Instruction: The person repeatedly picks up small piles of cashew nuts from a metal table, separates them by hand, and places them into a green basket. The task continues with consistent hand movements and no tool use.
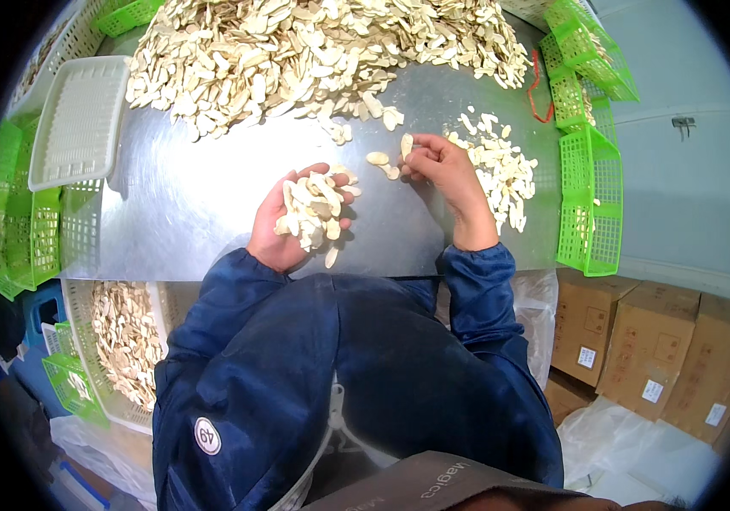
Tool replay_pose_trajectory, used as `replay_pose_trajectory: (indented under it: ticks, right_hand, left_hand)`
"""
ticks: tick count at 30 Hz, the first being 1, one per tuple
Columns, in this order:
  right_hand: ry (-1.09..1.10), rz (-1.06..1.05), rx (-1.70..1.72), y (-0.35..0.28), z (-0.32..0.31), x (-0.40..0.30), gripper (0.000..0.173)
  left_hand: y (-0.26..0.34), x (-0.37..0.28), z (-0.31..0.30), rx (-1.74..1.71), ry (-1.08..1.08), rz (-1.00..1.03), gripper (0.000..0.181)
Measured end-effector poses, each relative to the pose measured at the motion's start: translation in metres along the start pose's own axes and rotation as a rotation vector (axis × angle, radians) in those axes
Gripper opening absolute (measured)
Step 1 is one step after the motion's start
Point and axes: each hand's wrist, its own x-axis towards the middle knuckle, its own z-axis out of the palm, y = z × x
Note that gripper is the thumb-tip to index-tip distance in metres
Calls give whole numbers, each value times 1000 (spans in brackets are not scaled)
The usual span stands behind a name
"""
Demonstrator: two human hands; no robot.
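My left hand point(282, 223) is palm up above the metal table point(205, 211), cupping a heap of pale dried slices point(314, 207). One slice hangs below the heap by the palm. Between the thumb and fingers of my right hand point(438, 169) is a single pale slice point(407, 145). A few loose slices point(378, 158) lie just left of those fingertips. Beyond both hands spreads a large pile of slices point(263, 64). A smaller pile point(505, 179) lies to the right of my right hand, partly behind it.
A white plastic tray point(77, 121) and green baskets point(45, 236) stand at the left. More green baskets point(588, 204) line the right edge, near a red cord point(534, 96). A white crate point(84, 345) of slices sits low left; cardboard boxes point(646, 351) stand low right.
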Motion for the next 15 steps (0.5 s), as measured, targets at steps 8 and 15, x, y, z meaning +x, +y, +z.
replay_pose_trajectory:
  ticks: [8, 15]
  right_hand:
    - [441, -133, 56, 12, -75, -34, 38]
    - [749, -382, 478, 16, -179, -65, 26]
  left_hand:
    - [-1, -3, 1, -1, -21, 24, 46]
    - [-3, -2, 1, -7, -62, 28, 48]
